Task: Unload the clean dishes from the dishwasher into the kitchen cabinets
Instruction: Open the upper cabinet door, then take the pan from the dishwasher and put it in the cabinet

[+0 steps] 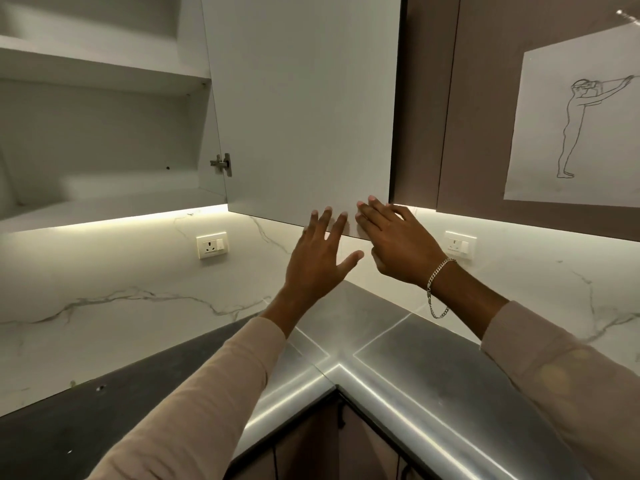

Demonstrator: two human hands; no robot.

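Both hands are flat-fingered and hold nothing. My left hand (313, 261) spreads against the lower edge of the cabinet door (304, 116), and my right hand (394, 244), just beside it, presses the door's bottom corner. I judge the panel stiff, light and hinge-guided, so that free corner is where to push. Shelves (104, 67) lie left of the hands and a steel countertop (433, 358) below. No dishes are in view.

Reaching up and forward with both arms, in beige sleeves ending short of the wrists. With the left hand (320, 251) raised, back to the camera, fingers straight and spread, thumb out to the right. With the right hand (394, 244) just beside it, slightly higher, fingers straight and close together, angled up-left.
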